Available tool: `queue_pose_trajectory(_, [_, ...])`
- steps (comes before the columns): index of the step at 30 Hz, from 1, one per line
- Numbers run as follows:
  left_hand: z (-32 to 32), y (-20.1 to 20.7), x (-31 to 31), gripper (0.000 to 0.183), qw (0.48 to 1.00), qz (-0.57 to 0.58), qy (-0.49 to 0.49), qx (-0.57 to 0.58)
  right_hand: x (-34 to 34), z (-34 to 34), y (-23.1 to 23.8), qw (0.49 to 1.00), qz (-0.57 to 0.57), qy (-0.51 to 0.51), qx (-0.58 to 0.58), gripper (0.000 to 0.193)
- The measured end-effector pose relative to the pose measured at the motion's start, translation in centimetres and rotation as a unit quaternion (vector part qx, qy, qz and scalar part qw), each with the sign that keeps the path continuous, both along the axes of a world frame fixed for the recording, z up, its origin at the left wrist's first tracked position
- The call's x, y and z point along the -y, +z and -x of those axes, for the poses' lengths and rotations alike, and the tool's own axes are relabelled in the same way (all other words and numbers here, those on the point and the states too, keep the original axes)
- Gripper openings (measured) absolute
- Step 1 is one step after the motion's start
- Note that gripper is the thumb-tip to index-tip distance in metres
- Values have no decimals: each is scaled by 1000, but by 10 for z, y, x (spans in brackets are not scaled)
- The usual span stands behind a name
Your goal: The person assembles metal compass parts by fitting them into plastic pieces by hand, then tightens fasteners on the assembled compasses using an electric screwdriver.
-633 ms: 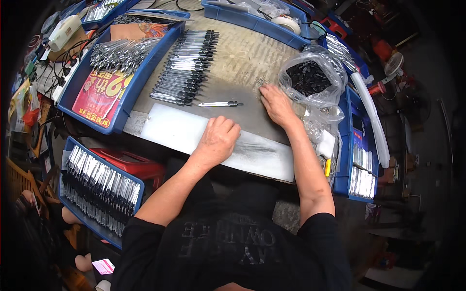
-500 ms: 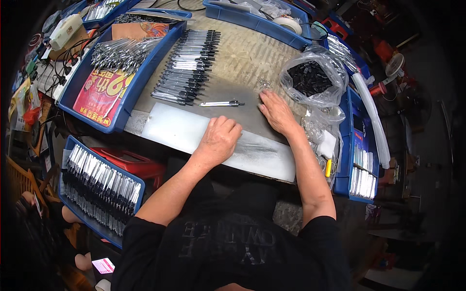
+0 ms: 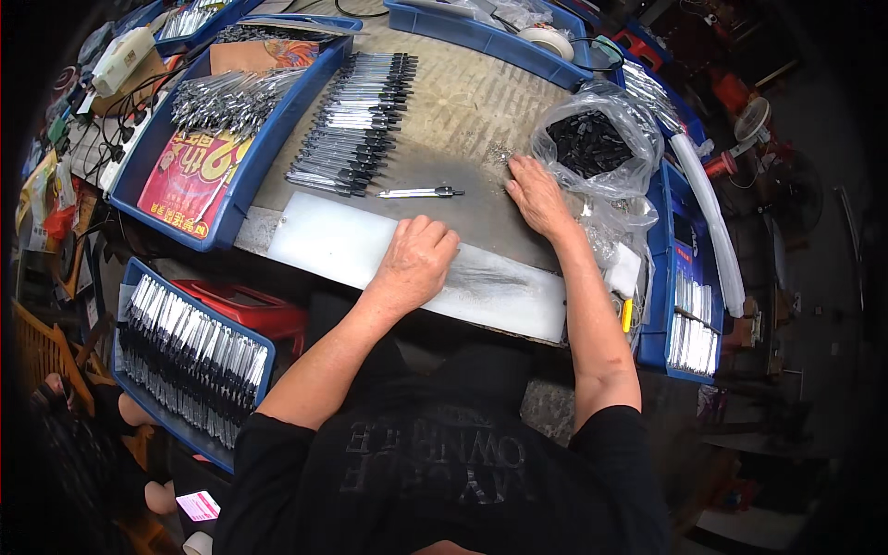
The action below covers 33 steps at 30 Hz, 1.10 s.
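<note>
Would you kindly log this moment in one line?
left hand: curled over white rectangular board, contents hidden | right hand: beside small shiny parts | ahead: slim silver-black pen

Worn grey-brown tabletop (image 3: 453, 102) lies open between the row of silver-and-black pens (image 3: 359, 120) and the clear plastic bag of black parts (image 3: 641, 153); a long blue plastic tray (image 3: 481, 42) blocks the far end.

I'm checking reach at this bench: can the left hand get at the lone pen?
Probably yes: the lone pen lies just beyond the left hand, with nothing standing between them. That hand is curled, so I can't tell whether it already holds something.
</note>
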<state>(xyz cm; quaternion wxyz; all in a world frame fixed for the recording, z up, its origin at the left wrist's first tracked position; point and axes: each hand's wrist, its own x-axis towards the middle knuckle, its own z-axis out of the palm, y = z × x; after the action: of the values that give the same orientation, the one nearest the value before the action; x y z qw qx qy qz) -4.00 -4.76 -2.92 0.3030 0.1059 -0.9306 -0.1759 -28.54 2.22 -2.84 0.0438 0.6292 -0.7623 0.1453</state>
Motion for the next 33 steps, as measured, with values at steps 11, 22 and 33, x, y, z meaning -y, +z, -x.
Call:
queue_pose_trajectory(11, [-2,1,0,20,1000,-10,-1,6,-28,-29,23,997,-74,27,25,36])
queue_pose_trajectory(22, [-1,1,0,20,1000,-12,-2,-2,-41,-45,28,987,-152,35,34,49])
queue_pose_trajectory(33, [2,1,0,6,999,-2,-3,-53,-56,-47,27,993,-118,-3,27,50])
